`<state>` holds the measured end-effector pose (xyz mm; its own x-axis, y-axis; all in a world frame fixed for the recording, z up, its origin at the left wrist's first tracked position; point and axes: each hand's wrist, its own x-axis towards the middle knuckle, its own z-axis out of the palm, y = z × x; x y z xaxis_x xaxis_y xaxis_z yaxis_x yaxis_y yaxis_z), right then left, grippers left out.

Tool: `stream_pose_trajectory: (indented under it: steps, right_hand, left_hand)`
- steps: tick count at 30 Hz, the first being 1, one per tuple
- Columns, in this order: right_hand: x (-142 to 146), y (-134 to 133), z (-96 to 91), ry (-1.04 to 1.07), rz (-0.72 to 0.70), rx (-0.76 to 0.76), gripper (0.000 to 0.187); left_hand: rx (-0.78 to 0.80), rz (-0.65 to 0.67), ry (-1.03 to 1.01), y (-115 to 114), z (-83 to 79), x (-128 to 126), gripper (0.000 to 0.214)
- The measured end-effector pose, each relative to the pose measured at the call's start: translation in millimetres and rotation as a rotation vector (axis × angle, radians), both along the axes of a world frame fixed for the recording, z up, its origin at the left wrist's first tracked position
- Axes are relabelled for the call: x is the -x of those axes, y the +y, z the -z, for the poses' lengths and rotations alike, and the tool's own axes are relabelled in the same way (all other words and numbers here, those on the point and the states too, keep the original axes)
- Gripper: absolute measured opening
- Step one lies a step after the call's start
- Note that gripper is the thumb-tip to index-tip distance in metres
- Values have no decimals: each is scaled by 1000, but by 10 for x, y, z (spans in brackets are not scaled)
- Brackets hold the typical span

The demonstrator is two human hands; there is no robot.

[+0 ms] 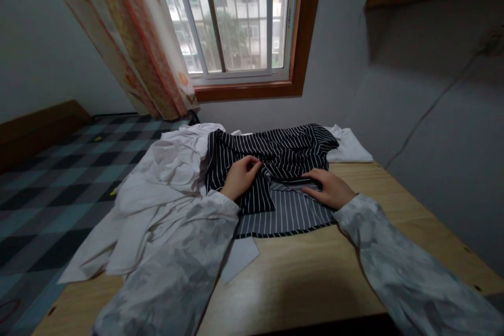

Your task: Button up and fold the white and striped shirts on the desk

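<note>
A black garment with white stripes [275, 142], which looks like a shirt, lies spread on the wooden table [307, 273] in front of me. Its lower part is turned so that the greyish inner side shows near the front hem. My left hand [242, 176] rests on the left half of the shirt, thumb and fingers closed on the cloth. On the right, my right hand [331, 189] lies over the shirt's edge with thumb and fingers apart. A flat white piece [240, 258], perhaps paper or card, pokes out from beneath the front hem.
A heap of white clothes [157, 189] covers the table's left side. Folded white cloth [350, 146] lies at the back right corner. A bed with a checked cover [59, 184] adjoins on the left. Behind are a curtain [145, 37] and a window [236, 21].
</note>
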<state>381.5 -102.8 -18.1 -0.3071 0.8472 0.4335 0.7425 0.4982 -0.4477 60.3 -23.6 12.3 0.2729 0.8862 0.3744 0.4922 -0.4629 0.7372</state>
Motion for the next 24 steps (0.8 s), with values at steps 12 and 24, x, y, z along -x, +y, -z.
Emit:
stream_pose_trajectory:
  steps: [12,24]
  right_hand:
    - [229,66,8,475,62,173,44]
    - [337,322,28,427,183,4,36]
  left_hand:
    - [12,361,495,-352,-318,-27,47]
    - [148,411,258,-104,-58,25,30]
